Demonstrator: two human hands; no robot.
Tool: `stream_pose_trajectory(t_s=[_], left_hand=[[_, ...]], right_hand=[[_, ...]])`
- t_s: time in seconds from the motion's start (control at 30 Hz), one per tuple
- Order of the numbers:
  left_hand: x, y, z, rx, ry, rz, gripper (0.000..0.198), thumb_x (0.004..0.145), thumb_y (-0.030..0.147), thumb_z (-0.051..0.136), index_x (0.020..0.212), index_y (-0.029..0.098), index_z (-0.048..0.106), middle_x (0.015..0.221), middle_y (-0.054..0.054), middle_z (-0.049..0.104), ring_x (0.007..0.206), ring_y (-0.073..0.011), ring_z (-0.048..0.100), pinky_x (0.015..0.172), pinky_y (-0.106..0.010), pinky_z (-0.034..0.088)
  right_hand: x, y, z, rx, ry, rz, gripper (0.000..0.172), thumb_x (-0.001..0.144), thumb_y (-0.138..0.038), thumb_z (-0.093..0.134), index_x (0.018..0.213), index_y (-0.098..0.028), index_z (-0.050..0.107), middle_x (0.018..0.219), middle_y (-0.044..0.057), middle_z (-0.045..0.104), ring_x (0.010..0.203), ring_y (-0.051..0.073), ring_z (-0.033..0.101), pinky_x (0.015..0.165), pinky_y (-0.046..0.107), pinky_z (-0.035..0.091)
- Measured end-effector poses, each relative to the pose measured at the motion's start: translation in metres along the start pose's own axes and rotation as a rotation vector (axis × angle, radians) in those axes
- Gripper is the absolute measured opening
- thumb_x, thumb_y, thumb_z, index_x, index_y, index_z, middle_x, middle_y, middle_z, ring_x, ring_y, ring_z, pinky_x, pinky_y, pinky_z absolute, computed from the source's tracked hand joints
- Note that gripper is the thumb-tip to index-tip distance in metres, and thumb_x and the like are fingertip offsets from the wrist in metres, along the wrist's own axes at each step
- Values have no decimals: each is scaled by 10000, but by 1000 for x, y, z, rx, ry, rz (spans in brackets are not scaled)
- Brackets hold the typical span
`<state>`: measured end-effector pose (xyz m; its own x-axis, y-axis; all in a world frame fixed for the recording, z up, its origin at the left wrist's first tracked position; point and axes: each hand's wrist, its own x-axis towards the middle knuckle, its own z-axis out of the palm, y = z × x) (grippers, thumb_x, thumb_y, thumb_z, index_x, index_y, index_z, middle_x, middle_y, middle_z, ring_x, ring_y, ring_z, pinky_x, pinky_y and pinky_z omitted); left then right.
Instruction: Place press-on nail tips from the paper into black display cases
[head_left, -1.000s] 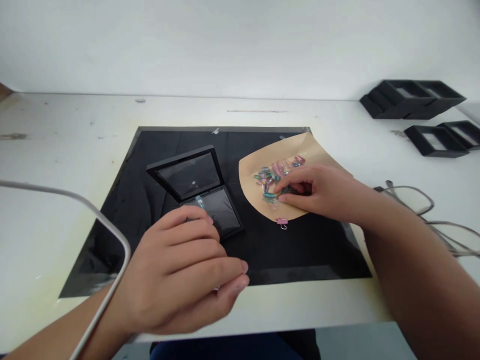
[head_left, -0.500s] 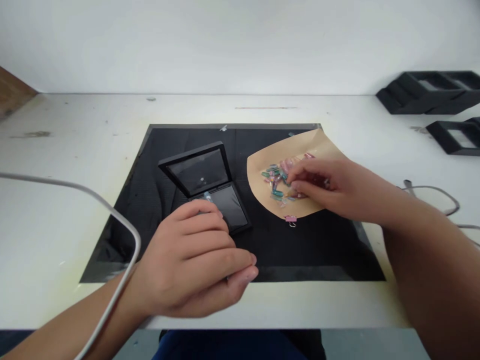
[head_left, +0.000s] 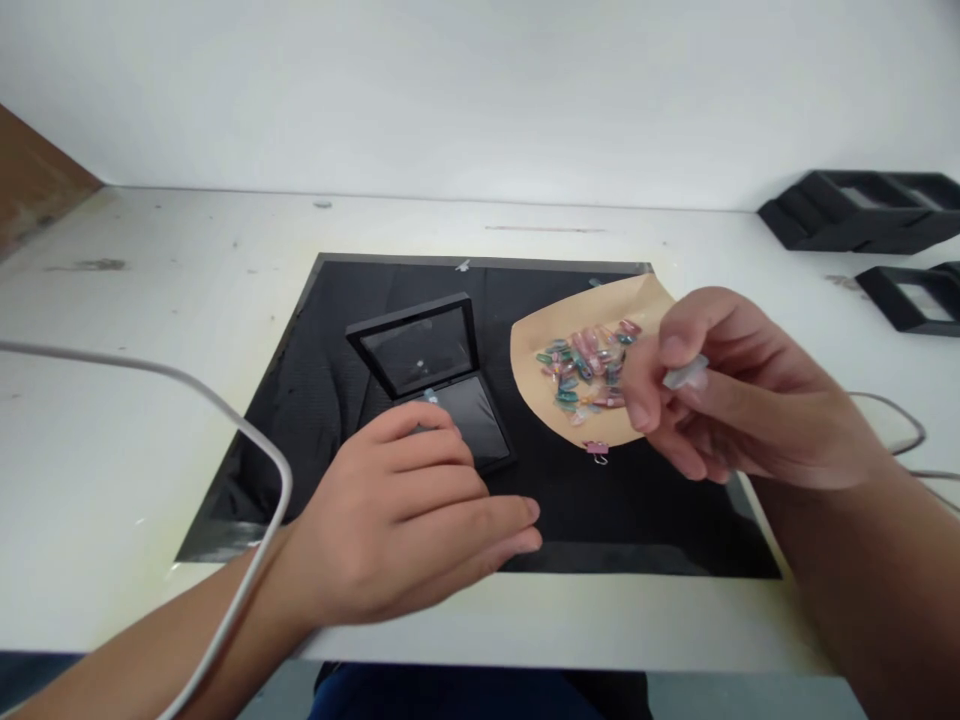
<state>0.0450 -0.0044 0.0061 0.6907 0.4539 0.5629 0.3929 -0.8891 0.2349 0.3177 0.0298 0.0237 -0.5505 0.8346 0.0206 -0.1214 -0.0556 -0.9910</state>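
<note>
My right hand [head_left: 757,395] is raised over the right edge of the tan sheet [head_left: 529,390]. Its thumb and forefinger pinch a pale, translucent press-on nail [head_left: 684,374]. A heap of pink, green and blue press-on nails [head_left: 589,352] lies on that sheet. My left hand [head_left: 409,515] rests closed, back upward, over the near part of an open black hinged case [head_left: 480,420] with clear film in its lid. What its curled fingers hold, if anything, is hidden. Just beyond its knuckles, a small blue nail [head_left: 430,396] shows at the case's hinge side.
Under everything lies a black mat [head_left: 600,530] on a white table. A pink binder clip [head_left: 597,449] sits at the sheet's near edge. A grey cable [head_left: 281,470] crosses my left forearm. Black frames [head_left: 862,205] stand at the far right, and a thin cord [head_left: 892,400] lies nearer.
My right hand has lifted from the heap toward me and to the right, with a pale nail now in its pinch. My left hand stays over the case; the view has shifted slightly.
</note>
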Motion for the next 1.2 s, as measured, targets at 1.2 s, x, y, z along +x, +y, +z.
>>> stream_pose_trajectory(t_s=[1.2], left_hand=[[-1,3,-36,118,63,66,57,886,233,741,937,208,742,745,65,776,591,-112,698,531,-298,596]], right_hand=[[-8,31,72,-206,-47,-140,317,950,-170,630,1213,-310,737,780,-10,715,618,66,598,532,167,483]])
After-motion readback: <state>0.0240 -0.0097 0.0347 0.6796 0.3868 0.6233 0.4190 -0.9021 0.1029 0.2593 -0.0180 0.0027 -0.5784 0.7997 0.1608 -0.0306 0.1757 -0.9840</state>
